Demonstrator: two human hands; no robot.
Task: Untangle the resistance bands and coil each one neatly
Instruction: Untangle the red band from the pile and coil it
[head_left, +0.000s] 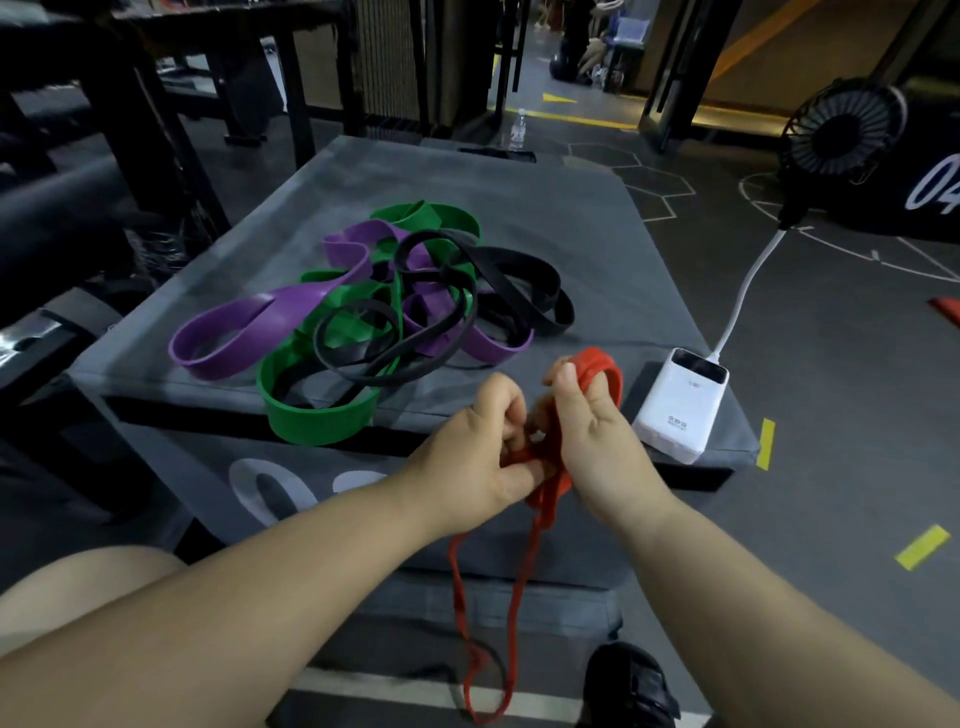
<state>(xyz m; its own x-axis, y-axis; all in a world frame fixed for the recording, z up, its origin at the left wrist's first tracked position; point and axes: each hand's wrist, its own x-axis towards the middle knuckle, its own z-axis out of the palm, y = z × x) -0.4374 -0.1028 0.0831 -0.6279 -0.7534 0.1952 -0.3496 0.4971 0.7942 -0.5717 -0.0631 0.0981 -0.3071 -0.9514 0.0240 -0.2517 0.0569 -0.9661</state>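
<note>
Holds the red band in both hands, just in front of the near edge of the grey padded box and off its top. Wraps the right hand around a bunch of red turns, fingers and thumb clenched over them, the top of the bunch poking out above the knuckles. Pinches another part of the same band with the left hand, fingers bent in toward the right palm and touching the red rubber. Lets one long red loop hang down between the forearms toward the floor, beside a black shoe.

Faces a tangle of the other bands on the box top, well apart from the hands. Shows there a purple band with one wide loop splayed out to the left, a green band with its front loop reaching the near edge of the top, a wide black band heaped on the right side, and a thin black band threaded over and through the green and purple.

Has a white power bank at the near right corner of the box, just beside the right hand. Carries a white cable from it up to a black fan on the floor to the right. Includes a water bottle standing beyond the far edge of the box, and yellow tape marks on the dark floor
</note>
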